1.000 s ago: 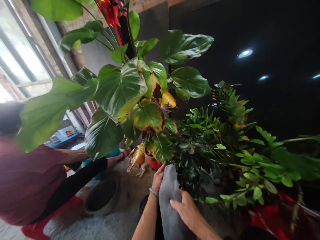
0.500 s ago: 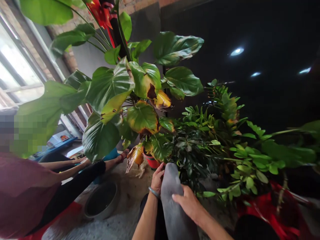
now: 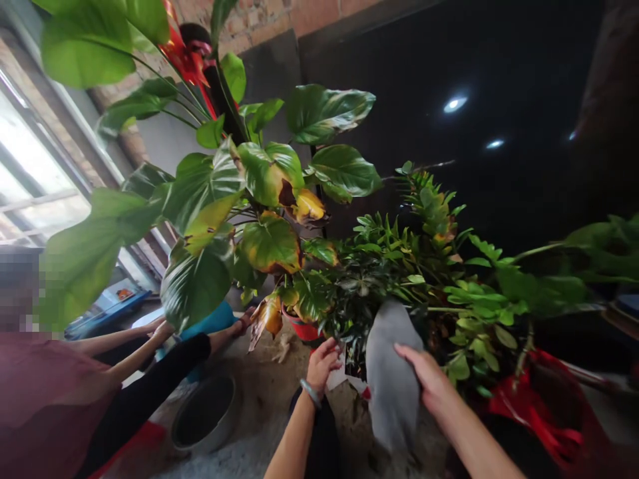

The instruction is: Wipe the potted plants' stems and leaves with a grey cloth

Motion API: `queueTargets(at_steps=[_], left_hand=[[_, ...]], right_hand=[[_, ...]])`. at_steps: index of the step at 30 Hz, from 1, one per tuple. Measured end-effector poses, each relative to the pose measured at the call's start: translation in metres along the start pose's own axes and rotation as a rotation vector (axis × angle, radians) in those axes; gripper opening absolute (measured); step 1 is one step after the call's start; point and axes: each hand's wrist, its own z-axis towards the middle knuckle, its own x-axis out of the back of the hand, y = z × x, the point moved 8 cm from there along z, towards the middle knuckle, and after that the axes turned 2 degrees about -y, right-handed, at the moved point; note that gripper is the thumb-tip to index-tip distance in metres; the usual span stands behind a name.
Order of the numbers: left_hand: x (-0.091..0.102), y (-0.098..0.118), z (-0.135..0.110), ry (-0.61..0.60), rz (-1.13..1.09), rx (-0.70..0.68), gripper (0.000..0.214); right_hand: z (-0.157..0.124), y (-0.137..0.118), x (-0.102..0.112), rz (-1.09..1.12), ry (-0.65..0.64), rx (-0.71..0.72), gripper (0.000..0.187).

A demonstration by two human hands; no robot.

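A long, smooth grey piece [image 3: 393, 376] with a rounded end stands out in front of me; its exact kind I cannot make out. My right hand [image 3: 433, 378] grips its right edge, thumb on the near face and the other fingers hidden behind it. To the left of the piece, apart from it, my left hand [image 3: 322, 366] is raised with fingers loosely spread and nothing in them. A bracelet [image 3: 310, 393] circles that wrist. Just beyond my left hand sits a red pot [image 3: 303, 327] under a large-leaved plant [image 3: 272, 243].
Dense green foliage [image 3: 479, 299] fills the right side, above a red bag-like container [image 3: 554, 406]. A grey basin [image 3: 204, 412] stands on the floor at left. Another person [image 3: 44, 392] sits beyond it, arms stretched forward. A dark wall panel [image 3: 524, 86] rises behind.
The grey piece has moved right in my right hand, away from my left hand. My left hand has come off it, and its fingers have spread. The view has shifted slightly.
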Motion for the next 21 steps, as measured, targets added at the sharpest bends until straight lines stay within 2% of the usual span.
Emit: queueTargets(at_steps=[2, 4, 6, 9, 11, 14, 18, 19, 21], left_hand=[[0.011, 0.002, -0.006, 0.026, 0.063, -0.01, 0.047], [0.018, 0.006, -0.009, 0.053, 0.065, -0.029, 0.047], [0.023, 0.009, -0.009, 0.092, 0.052, -0.041, 0.045], [0.027, 0.014, -0.011, 0.172, 0.03, -0.066, 0.04], [0.028, 0.014, -0.013, 0.213, -0.014, -0.077, 0.039], [0.028, 0.013, -0.014, 0.23, -0.09, -0.077, 0.04], [0.03, 0.02, 0.001, 0.216, -0.118, -0.048, 0.036], [0.03, 0.023, 0.006, 0.211, -0.132, -0.039, 0.037], [0.026, 0.031, 0.017, 0.176, -0.182, -0.023, 0.04]], right_hand=[[-0.018, 0.02, 0.004, -0.037, -0.03, -0.041, 0.023], [-0.031, 0.014, 0.013, -0.047, -0.003, -0.01, 0.029], [-0.032, -0.018, 0.023, -0.025, 0.09, 0.109, 0.037], [-0.014, -0.073, 0.033, 0.046, 0.269, 0.308, 0.042], [0.006, -0.08, 0.028, 0.096, 0.286, 0.293, 0.039], [0.018, -0.043, 0.012, 0.107, 0.174, 0.121, 0.028], [-0.018, 0.019, 0.001, -0.018, -0.011, -0.04, 0.024], [-0.028, 0.023, 0.002, -0.051, -0.043, -0.044, 0.026], [-0.041, 0.011, 0.008, -0.086, -0.035, 0.014, 0.032]])
